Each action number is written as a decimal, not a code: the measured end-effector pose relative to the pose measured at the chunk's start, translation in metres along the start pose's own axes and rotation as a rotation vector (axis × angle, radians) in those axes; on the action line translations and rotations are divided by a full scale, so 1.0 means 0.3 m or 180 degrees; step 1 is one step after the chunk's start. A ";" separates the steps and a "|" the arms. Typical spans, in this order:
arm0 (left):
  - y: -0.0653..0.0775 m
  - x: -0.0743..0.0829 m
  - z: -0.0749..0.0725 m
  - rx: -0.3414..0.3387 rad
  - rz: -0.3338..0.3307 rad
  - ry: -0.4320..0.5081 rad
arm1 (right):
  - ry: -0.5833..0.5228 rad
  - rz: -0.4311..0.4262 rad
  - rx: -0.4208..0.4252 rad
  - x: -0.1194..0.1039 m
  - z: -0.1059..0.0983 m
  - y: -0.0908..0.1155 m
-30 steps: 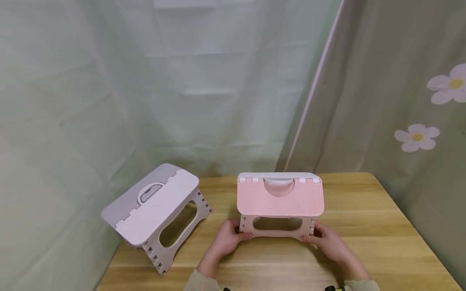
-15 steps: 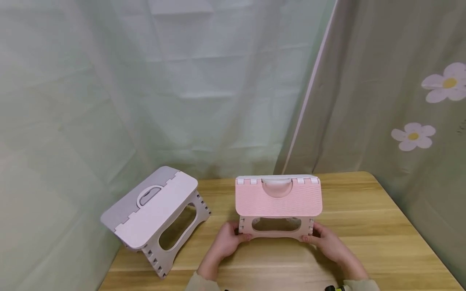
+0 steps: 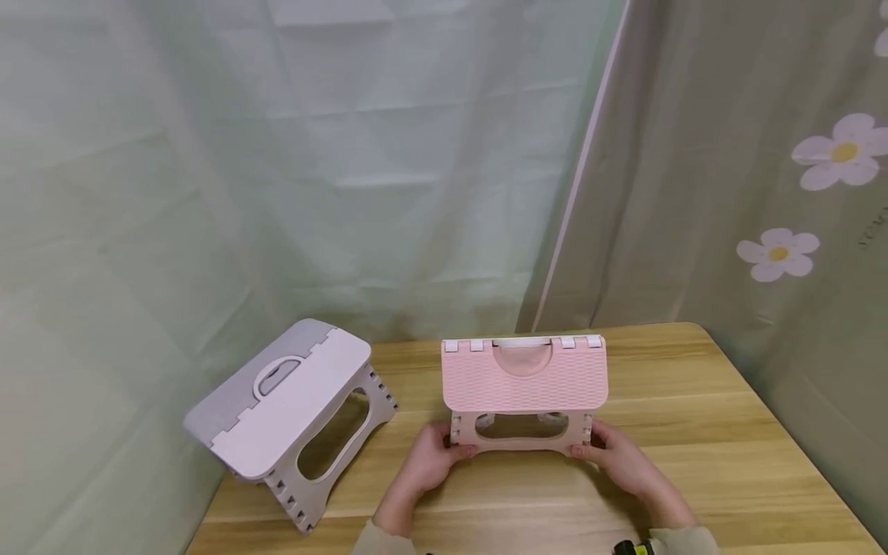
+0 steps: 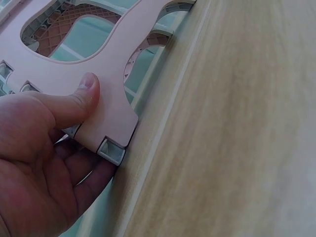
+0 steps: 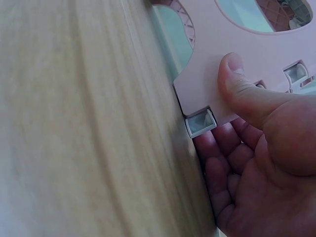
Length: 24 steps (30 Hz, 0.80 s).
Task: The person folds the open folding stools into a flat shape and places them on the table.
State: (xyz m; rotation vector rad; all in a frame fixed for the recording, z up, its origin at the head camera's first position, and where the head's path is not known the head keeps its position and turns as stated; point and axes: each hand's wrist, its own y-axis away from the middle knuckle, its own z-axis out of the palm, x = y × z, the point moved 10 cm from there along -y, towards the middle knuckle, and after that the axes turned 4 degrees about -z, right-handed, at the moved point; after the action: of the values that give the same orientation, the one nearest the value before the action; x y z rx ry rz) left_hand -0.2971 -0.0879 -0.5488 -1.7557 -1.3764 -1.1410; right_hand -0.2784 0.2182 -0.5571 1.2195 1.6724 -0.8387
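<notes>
A pink folding step stool (image 3: 525,389) stands in the middle of the wooden table (image 3: 527,501), its patterned pink top half facing me and only a thin white strip showing along the far edge. My left hand (image 3: 430,461) grips the left foot of its near leg panel. In the left wrist view the thumb (image 4: 88,94) lies on the panel's face, with fingers curled behind the edge. On the opposite foot, my right hand (image 3: 620,461) holds on the same way, its thumb (image 5: 232,74) across the pale pink panel. The stool's far legs are mostly hidden.
To the left, a grey and white folding step stool (image 3: 291,408) stands unfolded at an angle, its curved handle (image 3: 277,375) lying in the top. Pale curtains (image 3: 388,185) hang behind and around the table, with printed flowers (image 3: 778,254) at right.
The pink stool's white far half and handle show less than before, and its pink half faces me more. Both hands keep their grip. The whole head view has shifted slightly.
</notes>
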 end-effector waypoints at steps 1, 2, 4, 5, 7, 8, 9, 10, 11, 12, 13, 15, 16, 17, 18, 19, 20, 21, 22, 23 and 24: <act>0.001 -0.001 -0.001 0.0010 -0.0007 -0.0012 | 0.0012 0.0022 0.0015 0.000 0.000 -0.001; 0.002 -0.002 -0.002 0.0022 -0.0016 -0.0030 | 0.0032 0.0032 0.0025 -0.002 -0.001 -0.002; 0.003 -0.002 -0.003 0.0030 -0.0026 -0.0051 | 0.0026 0.0073 0.0078 -0.002 -0.004 -0.004; 0.003 -0.001 -0.003 0.0028 -0.0025 -0.0058 | 0.0003 0.0085 0.0108 -0.002 -0.007 -0.005; 0.003 0.000 -0.002 0.0016 -0.0025 -0.0063 | -0.0091 0.0071 0.0116 -0.006 -0.007 -0.006; 0.004 0.001 -0.001 0.0009 -0.0028 -0.0064 | -0.0133 0.0054 0.0108 -0.007 -0.006 -0.006; 0.004 0.002 -0.001 0.0005 -0.0028 -0.0068 | -0.0197 0.0037 0.0096 -0.007 -0.005 -0.007; 0.005 0.002 -0.003 0.0006 -0.0036 -0.0073 | -0.0227 0.0011 0.0065 -0.008 -0.001 -0.010; 0.006 0.002 -0.005 0.0009 -0.0041 -0.0080 | -0.0242 -0.0010 0.0039 -0.008 0.002 -0.012; 0.008 0.003 -0.007 0.0014 -0.0049 -0.0085 | -0.0243 -0.0028 0.0009 -0.009 0.005 -0.014; 0.008 0.004 -0.008 0.0017 -0.0051 -0.0098 | -0.0199 -0.0025 0.0010 -0.007 0.005 -0.016; 0.009 0.007 -0.009 0.0026 -0.0053 -0.0124 | -0.0096 0.0010 0.0034 -0.003 0.000 -0.019; 0.009 0.007 -0.009 0.0025 -0.0059 -0.0136 | -0.0030 0.0037 0.0051 0.000 -0.003 -0.019; 0.008 0.007 -0.008 0.0028 -0.0056 -0.0155 | 0.0032 0.0061 0.0068 0.002 -0.006 -0.019; 0.007 0.007 -0.006 0.0027 -0.0059 -0.0169 | 0.0075 0.0083 0.0089 0.003 -0.009 -0.019; 0.006 0.005 -0.005 0.0028 -0.0062 -0.0181 | 0.0119 0.0100 0.0106 0.005 -0.012 -0.018; 0.005 0.004 -0.005 0.0036 -0.0064 -0.0180 | 0.0132 0.0096 0.0108 0.005 -0.012 -0.018; 0.004 0.004 -0.005 0.0047 -0.0059 -0.0170 | 0.0158 0.0068 0.0087 0.003 -0.010 -0.017; 0.003 0.002 -0.005 0.0054 -0.0057 -0.0152 | 0.0156 0.0061 0.0082 0.003 -0.009 -0.017; 0.003 0.001 -0.006 0.0063 -0.0047 -0.0126 | 0.0158 0.0051 0.0067 0.004 -0.007 -0.016; 0.003 -0.001 -0.007 0.0068 -0.0051 -0.0093 | 0.0139 0.0060 0.0068 0.005 -0.006 -0.015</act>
State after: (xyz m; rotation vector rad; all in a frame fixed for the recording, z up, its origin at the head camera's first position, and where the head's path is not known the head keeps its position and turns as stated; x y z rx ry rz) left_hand -0.2969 -0.0900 -0.5480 -1.7556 -1.4172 -1.1093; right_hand -0.2834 0.2189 -0.5576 1.2747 1.6880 -0.8258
